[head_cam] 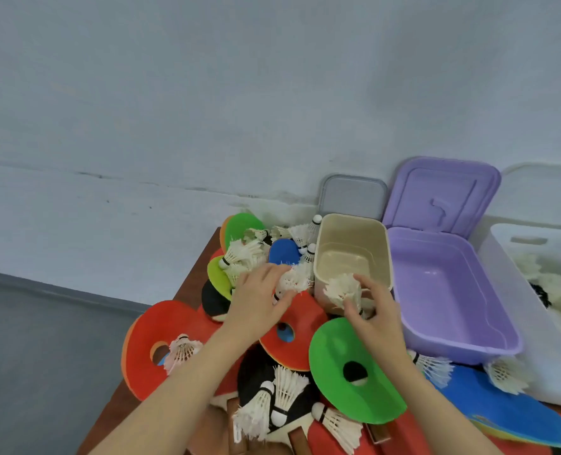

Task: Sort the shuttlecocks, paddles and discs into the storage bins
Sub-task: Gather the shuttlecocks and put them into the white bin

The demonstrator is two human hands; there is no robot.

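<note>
A heap of white feather shuttlecocks, coloured discs and paddles covers the brown table (187, 290). My left hand (259, 300) grips a white shuttlecock (292, 279) above a red disc (292, 336). My right hand (376, 318) holds another shuttlecock (343, 289) at the near rim of the beige bin (351, 251), which looks empty. A green disc (348, 372) lies just below my right wrist. An empty purple bin (446, 293) stands right of the beige one. A white bin (541, 290) at far right holds several shuttlecocks.
The purple lid (443, 195) and a grey lid (353, 197) lean against the pale wall behind the bins. A black paddle (259, 372) with shuttlecocks on it lies near me. A large red disc (161, 343) overhangs the table's left edge; grey floor lies beyond.
</note>
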